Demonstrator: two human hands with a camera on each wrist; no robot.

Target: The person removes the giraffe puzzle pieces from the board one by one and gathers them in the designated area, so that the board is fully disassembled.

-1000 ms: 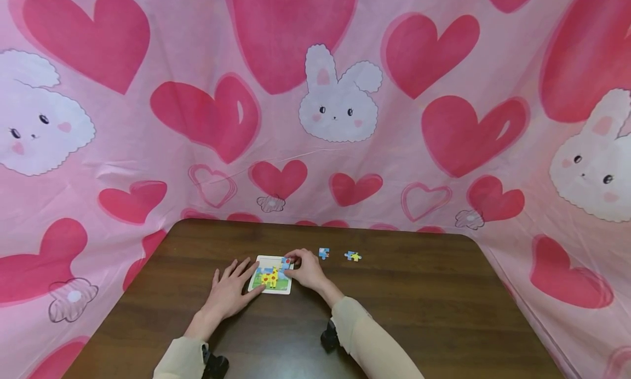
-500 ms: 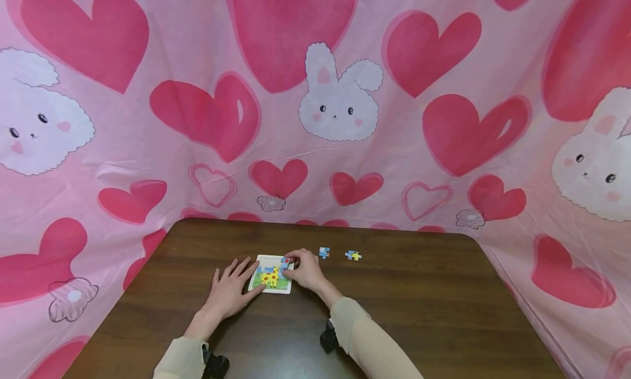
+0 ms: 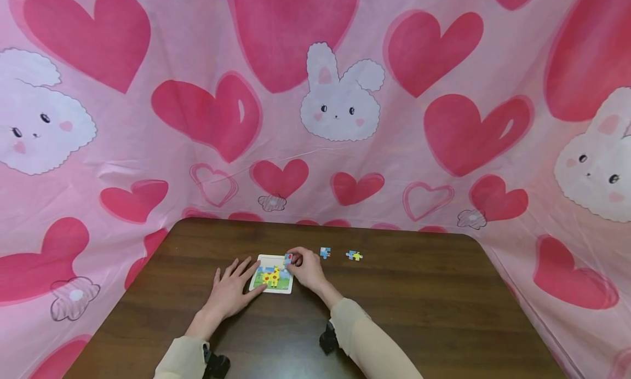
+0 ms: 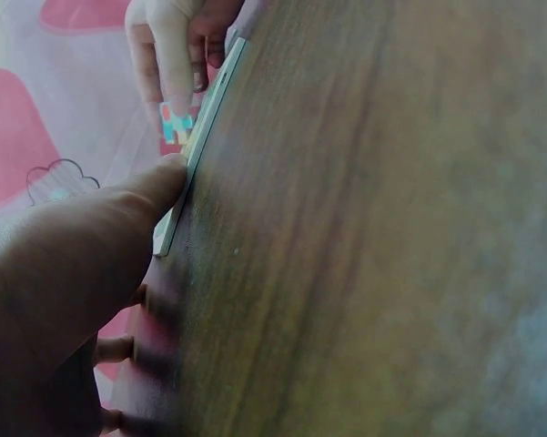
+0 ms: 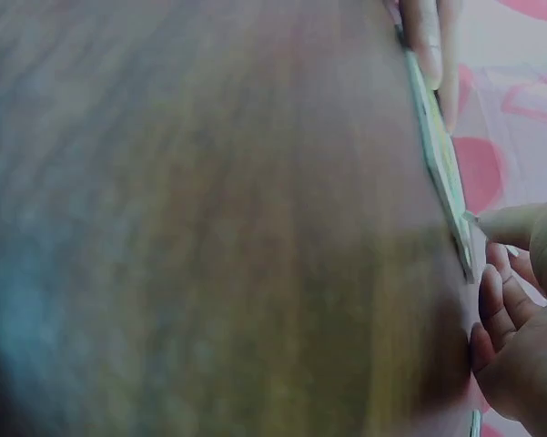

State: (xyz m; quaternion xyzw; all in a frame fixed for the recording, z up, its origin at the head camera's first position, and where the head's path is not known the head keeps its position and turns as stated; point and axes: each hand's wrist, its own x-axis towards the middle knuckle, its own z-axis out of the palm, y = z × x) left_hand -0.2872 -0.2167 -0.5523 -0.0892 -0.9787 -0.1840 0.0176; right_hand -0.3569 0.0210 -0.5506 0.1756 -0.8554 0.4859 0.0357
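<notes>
A white-framed jigsaw puzzle (image 3: pixel 271 290) with a yellow giraffe picture lies on the table. My left hand (image 3: pixel 229 291) has its fingers spread, with thumb and fingertips touching the puzzle's left and front edges. In the left wrist view its thumb presses the frame's edge. My right hand (image 3: pixel 308 270) pinches a blue puzzle piece (image 4: pixel 176 126) with a red spot between thumb and finger. That piece is tilted up over the frame's right back corner; whether it touches the frame I cannot tell. The right wrist view hides most of the piece.
Two loose puzzle pieces lie behind and right of the puzzle: a blue one (image 3: pixel 325 252) and a blue-yellow one (image 3: pixel 354 255). The brown wooden table (image 3: pixel 434 308) ends at a pink curtain (image 3: pixel 276 149) with hearts and rabbits.
The right hand has lifted and tilted the blue piece at the right back corner of the puzzle. The left hand and the loose pieces have kept their places.
</notes>
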